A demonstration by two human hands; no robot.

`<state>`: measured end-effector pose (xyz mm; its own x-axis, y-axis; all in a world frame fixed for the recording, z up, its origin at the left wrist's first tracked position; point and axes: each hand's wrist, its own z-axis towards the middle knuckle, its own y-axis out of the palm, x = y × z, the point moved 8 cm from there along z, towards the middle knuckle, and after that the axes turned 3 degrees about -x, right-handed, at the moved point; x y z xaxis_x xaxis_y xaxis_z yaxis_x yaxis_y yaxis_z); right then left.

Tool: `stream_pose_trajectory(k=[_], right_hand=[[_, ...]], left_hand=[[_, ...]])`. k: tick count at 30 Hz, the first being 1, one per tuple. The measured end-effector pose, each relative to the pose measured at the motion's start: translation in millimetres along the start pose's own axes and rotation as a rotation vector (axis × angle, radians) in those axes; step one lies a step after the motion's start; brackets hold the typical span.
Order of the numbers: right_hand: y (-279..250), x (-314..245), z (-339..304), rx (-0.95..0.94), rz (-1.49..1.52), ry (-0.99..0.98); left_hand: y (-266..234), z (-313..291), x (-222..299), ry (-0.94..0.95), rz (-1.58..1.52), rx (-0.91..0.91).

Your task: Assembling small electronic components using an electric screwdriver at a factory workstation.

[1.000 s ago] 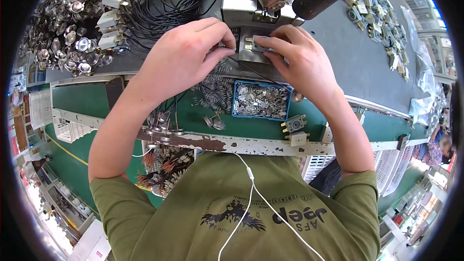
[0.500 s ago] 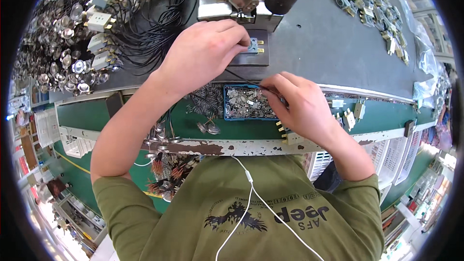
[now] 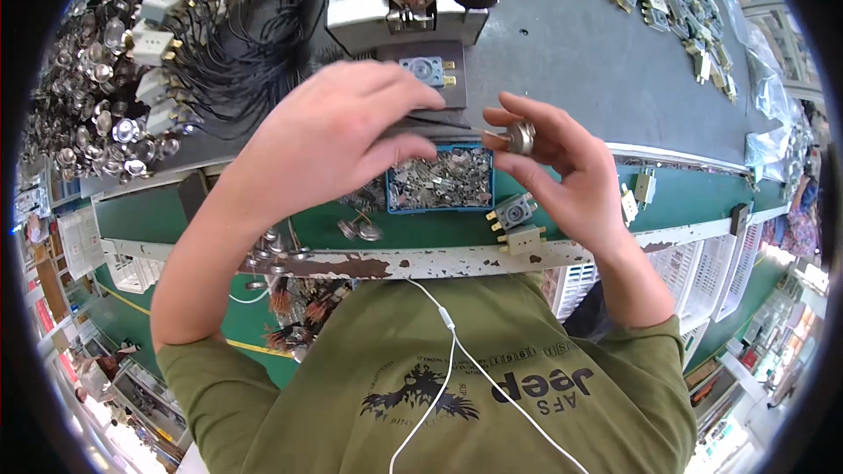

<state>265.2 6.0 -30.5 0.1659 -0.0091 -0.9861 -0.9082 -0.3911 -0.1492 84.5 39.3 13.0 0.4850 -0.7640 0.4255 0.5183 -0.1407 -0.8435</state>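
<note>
My right hand [image 3: 566, 171] pinches a small round metal cap [image 3: 521, 137], its fingers curled about it. From this cap a dark wire [image 3: 448, 124] runs left toward my left hand [image 3: 338, 127]. That hand is blurred, its thumb and fingers spread apart around the wire without visibly gripping it. Just beyond its fingertips, a grey switch-like block [image 3: 423, 70] with brass terminals lies on a dark fixture plate [image 3: 457, 98]. Below the wire sits a blue tray [image 3: 389, 189] full of small metal pieces.
A metal press [image 3: 404, 13] stands behind the plate. At left are bundled black wires [image 3: 285, 35] and many metal caps [image 3: 127, 130]. Grey blocks [image 3: 654, 0] heap at far right; a few more [image 3: 524, 240] lie on the green ledge, beside the chipped front rail [image 3: 439, 264].
My left hand has come away from the grey block, moving left and nearer me. My right hand has turned and opened out, showing the metal cap in its fingers. The view has shifted slightly.
</note>
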Motion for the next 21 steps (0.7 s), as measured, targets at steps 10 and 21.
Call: stream_pose_trajectory(k=[10, 21], right_hand=[[24, 21, 33, -0.342, 0.319, 0.126], [31, 19, 43, -0.139, 0.302, 0.127]], left_hand=[[-17, -14, -9, -0.026, -0.106, -0.168], [-24, -23, -17, -0.125, -0.142, -0.171]])
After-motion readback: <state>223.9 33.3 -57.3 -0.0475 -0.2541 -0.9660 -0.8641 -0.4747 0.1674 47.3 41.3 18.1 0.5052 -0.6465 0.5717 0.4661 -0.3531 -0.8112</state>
